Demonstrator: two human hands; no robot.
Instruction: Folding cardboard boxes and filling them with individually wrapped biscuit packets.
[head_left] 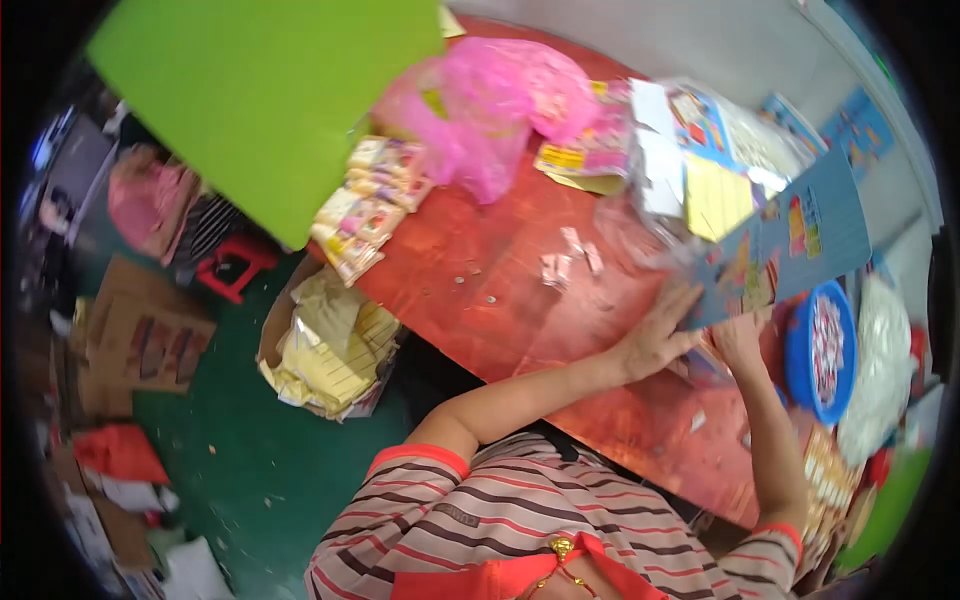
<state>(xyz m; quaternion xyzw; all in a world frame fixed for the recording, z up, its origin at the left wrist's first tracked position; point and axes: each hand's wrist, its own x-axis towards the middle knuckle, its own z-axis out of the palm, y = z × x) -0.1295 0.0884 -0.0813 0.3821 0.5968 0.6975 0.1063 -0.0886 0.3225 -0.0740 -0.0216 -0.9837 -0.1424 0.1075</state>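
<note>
A blue printed card (pixel 800 245) stands tilted above the right part of the red table. My left hand (pixel 655 330) grips its lower left corner, thumb apart below and fingers at the edge. At the card's bottom edge my right hand (pixel 738 342) is closed on it, with some fingertips hidden. Partly covered by my hands, a flat printed piece (pixel 703 362) lies below them; its kind is hard to make out. A few small pink-white packets (pixel 570 257) lie on the table left of my hands.
Pink plastic bag (pixel 490 110) and wrapped snack packs (pixel 370 205) lie at the table's far left, by a green panel (pixel 260 90). Packs and yellow paper (pixel 717 197) sit at the back. A blue basin (pixel 825 385) of small packets stands right. A carton (pixel 330 345) holds yellow paper.
</note>
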